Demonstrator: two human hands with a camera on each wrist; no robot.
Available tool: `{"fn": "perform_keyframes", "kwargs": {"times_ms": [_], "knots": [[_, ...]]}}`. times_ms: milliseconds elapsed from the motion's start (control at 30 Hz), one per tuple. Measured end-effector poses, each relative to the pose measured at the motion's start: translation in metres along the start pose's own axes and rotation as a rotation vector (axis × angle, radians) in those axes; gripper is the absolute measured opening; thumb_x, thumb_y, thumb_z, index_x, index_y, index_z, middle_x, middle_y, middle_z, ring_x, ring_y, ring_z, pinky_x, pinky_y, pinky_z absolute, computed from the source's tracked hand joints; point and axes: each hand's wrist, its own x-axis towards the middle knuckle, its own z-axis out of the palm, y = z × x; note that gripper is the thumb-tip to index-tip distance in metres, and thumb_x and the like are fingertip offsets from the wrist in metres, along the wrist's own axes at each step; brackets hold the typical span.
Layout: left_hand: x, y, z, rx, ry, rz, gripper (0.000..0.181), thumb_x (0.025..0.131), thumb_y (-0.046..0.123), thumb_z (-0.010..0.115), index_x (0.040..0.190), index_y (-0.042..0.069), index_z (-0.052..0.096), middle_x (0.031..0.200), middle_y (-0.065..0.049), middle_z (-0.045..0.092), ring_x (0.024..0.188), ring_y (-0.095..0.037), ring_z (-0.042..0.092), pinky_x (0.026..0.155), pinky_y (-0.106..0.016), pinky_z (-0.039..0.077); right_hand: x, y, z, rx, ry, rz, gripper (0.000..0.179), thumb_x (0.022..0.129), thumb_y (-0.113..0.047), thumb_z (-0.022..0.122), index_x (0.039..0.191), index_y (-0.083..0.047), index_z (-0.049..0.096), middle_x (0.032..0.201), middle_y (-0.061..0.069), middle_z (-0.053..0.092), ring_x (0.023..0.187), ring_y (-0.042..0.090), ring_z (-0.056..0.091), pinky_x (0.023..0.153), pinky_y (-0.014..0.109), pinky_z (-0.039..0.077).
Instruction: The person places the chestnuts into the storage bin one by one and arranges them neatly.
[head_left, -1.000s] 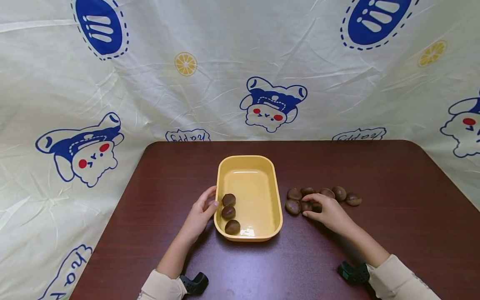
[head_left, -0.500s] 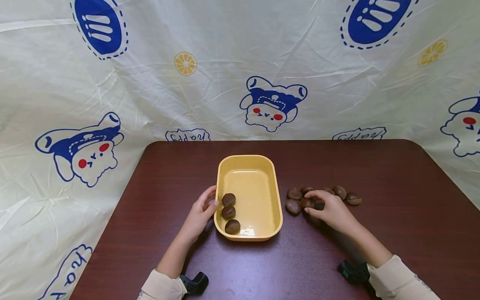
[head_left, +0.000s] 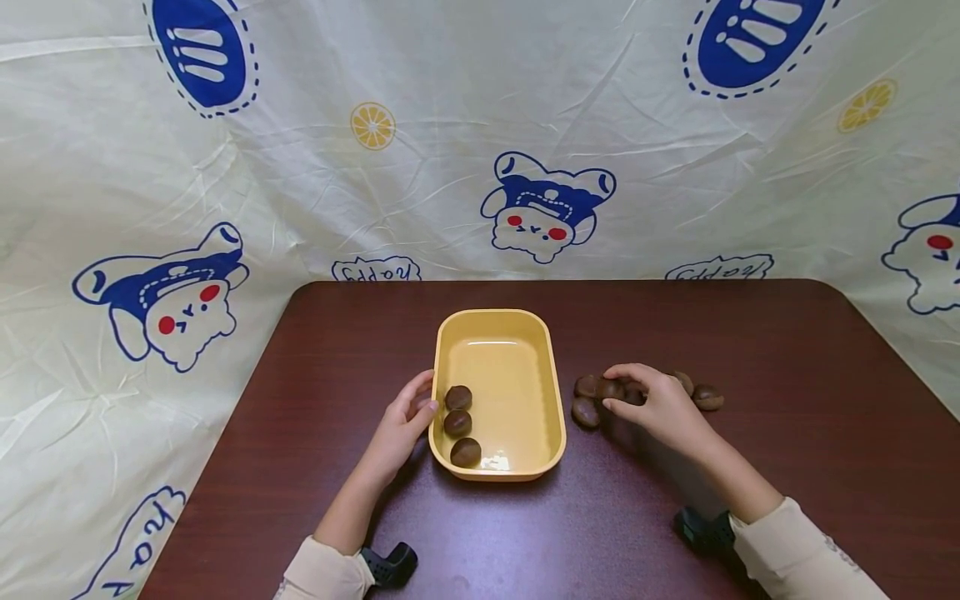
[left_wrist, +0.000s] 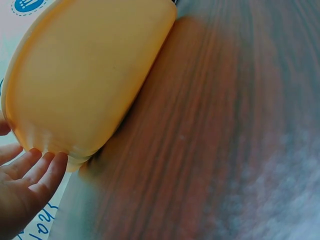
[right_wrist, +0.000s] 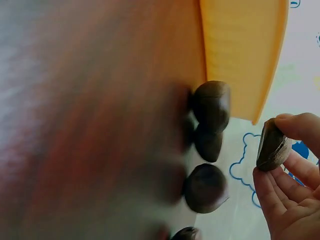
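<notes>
In the head view, three chestnuts (head_left: pixel 457 423) lie along the left side of a yellow tray (head_left: pixel 517 367). My left hand (head_left: pixel 399 429) rests against the tray's left side, its fairly straight fingertips touching the outer wall in the left wrist view and its thumb at the rim. To the right of the tray, my right hand (head_left: pixel 663 408) pinches a chestnut (right_wrist: pixel 273 146) between thumb and fingers. In the right wrist view this nut is held apart from the loose chestnuts (right_wrist: pixel 206 187) on the table. My right hand partly hides that group in the head view.
The brown table (head_left: pixel 360 317) has rounded far corners. A white printed sheet (head_left: pixel 435 200) hangs behind it and down its left side. Loose chestnuts, including one at the right end (head_left: pixel 707 397), lie around my right hand. Dark wrist cameras (head_left: pixel 390 567) sit on both wrists.
My right hand has taken a chestnut from the group and raised it slightly, moving a little up and left in the head view. My left hand and the tray have stayed in place.
</notes>
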Motion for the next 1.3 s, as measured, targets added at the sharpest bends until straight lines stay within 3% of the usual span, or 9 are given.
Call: {"fn": "perform_keyframes", "kwargs": {"times_ms": [167, 367, 500, 700, 833, 1300], "knots": [[0.000, -0.001, 0.000, -0.003, 0.000, 0.002, 0.045, 0.092, 0.001, 0.047, 0.135, -0.001, 0.033, 0.133, -0.024, 0.037, 0.117, -0.035, 0.043, 0.091, -0.040, 0.041, 0.010, -0.011, -0.002, 0.017, -0.015, -0.006, 0.031, 0.077, -0.013, 0.071, 0.106, -0.007, 0.060, 0.096, 0.003, 0.060, 0.076, 0.014, 0.057, 0.063, 0.030, 0.048], [0.002, -0.001, 0.000, -0.001, 0.003, 0.008, 0.046, 0.092, 0.000, 0.046, 0.135, 0.000, 0.033, 0.132, -0.024, 0.037, 0.116, -0.035, 0.044, 0.090, -0.037, 0.042, 0.024, -0.027, 0.000, 0.086, -0.045, -0.033, 0.032, 0.078, -0.015, 0.070, 0.107, -0.006, 0.059, 0.102, 0.005, 0.059, 0.085, 0.017, 0.059, 0.072, 0.041, 0.051], [0.003, -0.002, 0.000, -0.006, -0.002, 0.017, 0.046, 0.091, -0.001, 0.046, 0.135, -0.001, 0.032, 0.132, -0.025, 0.036, 0.116, -0.037, 0.043, 0.091, -0.039, 0.041, 0.032, -0.039, 0.004, 0.123, -0.072, -0.040, 0.033, 0.077, -0.014, 0.071, 0.107, -0.006, 0.059, 0.101, 0.003, 0.059, 0.085, 0.015, 0.059, 0.071, 0.038, 0.051], [0.003, -0.002, 0.000, 0.005, 0.007, 0.005, 0.046, 0.091, -0.001, 0.046, 0.135, 0.000, 0.033, 0.133, -0.024, 0.037, 0.115, -0.035, 0.044, 0.090, -0.034, 0.042, 0.045, -0.056, 0.018, 0.172, -0.109, -0.083, 0.034, 0.076, -0.011, 0.072, 0.107, -0.006, 0.059, 0.101, 0.003, 0.059, 0.086, 0.014, 0.058, 0.075, 0.037, 0.050], [0.002, -0.002, -0.001, 0.005, 0.005, 0.007, 0.046, 0.091, -0.001, 0.046, 0.135, 0.000, 0.033, 0.132, -0.024, 0.037, 0.115, -0.036, 0.044, 0.088, -0.031, 0.043, 0.056, -0.065, 0.029, 0.134, -0.116, -0.128, 0.033, 0.076, -0.012, 0.073, 0.107, -0.006, 0.061, 0.101, 0.002, 0.060, 0.087, 0.014, 0.056, 0.078, 0.039, 0.048], [0.002, -0.003, -0.002, 0.001, -0.007, 0.005, 0.047, 0.092, 0.000, 0.046, 0.136, 0.000, 0.032, 0.133, -0.024, 0.036, 0.116, -0.036, 0.043, 0.091, -0.039, 0.041, 0.093, -0.081, 0.068, 0.193, -0.247, -0.200, 0.027, 0.077, -0.007, 0.070, 0.102, -0.001, 0.062, 0.093, 0.004, 0.062, 0.087, 0.018, 0.058, 0.081, 0.036, 0.048]]}}
